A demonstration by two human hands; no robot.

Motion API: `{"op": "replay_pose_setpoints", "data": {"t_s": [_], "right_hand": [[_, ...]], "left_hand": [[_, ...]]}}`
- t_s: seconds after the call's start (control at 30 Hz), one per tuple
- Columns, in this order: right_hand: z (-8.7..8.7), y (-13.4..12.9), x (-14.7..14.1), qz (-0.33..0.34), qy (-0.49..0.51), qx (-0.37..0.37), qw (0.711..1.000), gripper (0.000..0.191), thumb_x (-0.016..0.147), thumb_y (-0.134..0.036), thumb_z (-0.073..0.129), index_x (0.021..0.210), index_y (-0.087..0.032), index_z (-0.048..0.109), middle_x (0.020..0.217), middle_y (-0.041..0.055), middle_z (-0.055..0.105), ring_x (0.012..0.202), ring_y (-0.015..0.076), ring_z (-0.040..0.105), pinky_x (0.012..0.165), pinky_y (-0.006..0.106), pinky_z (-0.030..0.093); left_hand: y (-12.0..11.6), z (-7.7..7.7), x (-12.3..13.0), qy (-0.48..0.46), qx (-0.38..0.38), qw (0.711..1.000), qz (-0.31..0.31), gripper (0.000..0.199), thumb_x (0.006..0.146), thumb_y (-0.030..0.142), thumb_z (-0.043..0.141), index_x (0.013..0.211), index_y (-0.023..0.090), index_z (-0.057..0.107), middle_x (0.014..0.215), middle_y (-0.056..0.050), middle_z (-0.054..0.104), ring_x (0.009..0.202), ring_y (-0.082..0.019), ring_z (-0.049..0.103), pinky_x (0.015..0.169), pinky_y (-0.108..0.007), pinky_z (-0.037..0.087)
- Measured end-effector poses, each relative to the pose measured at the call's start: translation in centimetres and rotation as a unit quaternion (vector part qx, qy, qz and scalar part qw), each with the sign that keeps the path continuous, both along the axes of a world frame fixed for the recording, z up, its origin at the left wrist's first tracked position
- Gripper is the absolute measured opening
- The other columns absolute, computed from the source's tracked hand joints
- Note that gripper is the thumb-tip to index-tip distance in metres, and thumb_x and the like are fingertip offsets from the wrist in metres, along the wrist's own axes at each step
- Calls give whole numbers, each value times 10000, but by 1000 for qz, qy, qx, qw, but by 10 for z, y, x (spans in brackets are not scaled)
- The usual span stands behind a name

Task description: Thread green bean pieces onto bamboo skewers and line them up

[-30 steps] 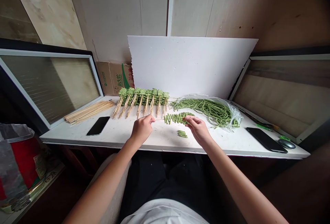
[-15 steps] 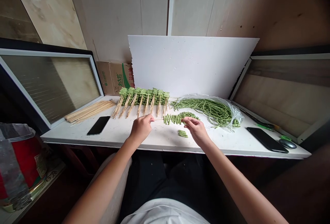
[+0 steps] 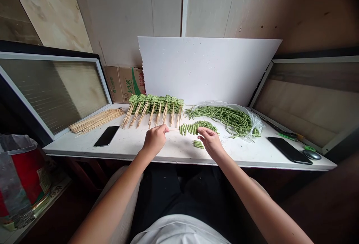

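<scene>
My left hand [image 3: 156,137] is closed on the bare end of a thin wooden skewer [image 3: 173,130], held level above the white table. Several short green bean pieces [image 3: 188,129] sit side by side across the skewer. My right hand [image 3: 209,138] pinches the row's right end between thumb and fingers. Behind it lies a pile of cut bean pieces [image 3: 206,125], partly hidden, and a small cluster of pieces [image 3: 198,144] rests on the table below. Finished-looking bean skewers [image 3: 157,103] are stacked at the back, their sticks pointing toward me.
Loose skewers [image 3: 97,120] and a phone [image 3: 106,136] lie at the left. Long green beans [image 3: 232,118] spill from a clear bag at the right, near another black phone [image 3: 290,150] and a mouse [image 3: 312,154]. A white board [image 3: 210,70] stands behind the table [image 3: 134,152].
My hands and the skewer have shifted slightly to the right in view. The fingers of my right hand have moved a little at the end of the bean row.
</scene>
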State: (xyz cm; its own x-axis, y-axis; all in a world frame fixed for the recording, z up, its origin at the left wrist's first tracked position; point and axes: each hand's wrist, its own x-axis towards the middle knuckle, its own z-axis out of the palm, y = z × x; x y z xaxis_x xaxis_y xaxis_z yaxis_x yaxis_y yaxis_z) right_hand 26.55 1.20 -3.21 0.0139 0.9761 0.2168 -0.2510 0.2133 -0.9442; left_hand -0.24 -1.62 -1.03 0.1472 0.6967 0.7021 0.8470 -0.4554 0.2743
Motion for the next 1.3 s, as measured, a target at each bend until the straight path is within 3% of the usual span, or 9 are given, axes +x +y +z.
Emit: {"op": "replay_pose_setpoints", "data": {"t_s": [0.13, 0.27, 0.37, 0.47, 0.57, 0.7, 0.93, 1.1, 1.3], "right_hand": [[9, -1, 4, 10, -8, 18, 1000, 291, 689, -488, 919, 839, -257, 822, 895, 37, 759, 827, 197, 650, 729, 323, 544], [21, 3, 27, 25, -124, 70, 989, 361, 775, -514, 858, 1044, -274, 830, 1104, 77, 781, 952, 256, 680, 786, 369, 545], [15, 13, 45, 12, -295, 135, 946, 291, 804, -520, 822, 962, -277, 847, 1036, 88, 797, 947, 305, 671, 880, 467, 525], [-5, 24, 54, -16, -424, 197, 884, 189, 815, -470, 796, 805, -286, 837, 857, 83, 782, 900, 322, 646, 991, 552, 459], [-24, 31, 55, -2, -529, 206, 823, 156, 865, -379, 723, 813, -282, 834, 866, 92, 781, 886, 315, 657, 1033, 561, 414], [-31, 33, 52, -1, -568, 210, 795, 163, 883, -329, 679, 849, -269, 827, 917, 104, 778, 921, 316, 644, 1001, 526, 418], [-29, 28, 48, -40, -511, 211, 833, 141, 840, -391, 752, 790, -263, 785, 877, 109, 747, 1011, 349, 595, 942, 509, 466], [-20, 27, 47, -68, -379, 189, 903, 250, 839, -514, 780, 863, -266, 796, 907, 108, 767, 1001, 342, 625, 881, 487, 515], [-2, 24, 45, -12, -147, 49, 988, 451, 775, -563, 844, 1074, -228, 807, 1037, 102, 770, 950, 268, 686, 789, 389, 555]], "left_hand": [[-2, 4, -1, -20, -3, 1000, 4, 269, 877, 11, 533, 876, 214, 708, 830, -41, 783, 755, -219, 727, 632, -275, 480], [1, 4, -4, -40, -13, 999, 10, 238, 902, 49, 551, 887, 220, 717, 823, -37, 780, 728, -215, 712, 633, -276, 478], [3, 1, -6, -50, -16, 999, 5, 246, 899, 46, 549, 894, 223, 720, 841, -31, 787, 735, -210, 712, 649, -274, 489], [5, -1, -6, -54, -19, 998, -3, 234, 910, 59, 555, 899, 224, 720, 853, -32, 790, 750, -218, 718, 656, -281, 493], [4, -2, -4, -50, -23, 998, -6, 219, 920, 69, 561, 896, 218, 719, 838, -37, 786, 746, -224, 720, 642, -284, 481], [4, -3, -2, -41, -26, 999, -7, 222, 918, 63, 556, 892, 215, 714, 840, -37, 784, 749, -222, 719, 638, -280, 470], [4, -9, 1, -42, -10, 998, -35, 219, 928, 71, 543, 897, 221, 700, 852, -37, 792, 768, -216, 735, 646, -273, 481], [4, -12, 3, -56, 13, 998, -38, 212, 939, 91, 537, 907, 224, 698, 872, -40, 801, 791, -214, 751, 678, -273, 514], [5, -12, 2, -68, 37, 996, -42, 209, 936, 104, 531, 912, 219, 704, 870, -36, 805, 790, -214, 757, 648, -270, 518]]}}
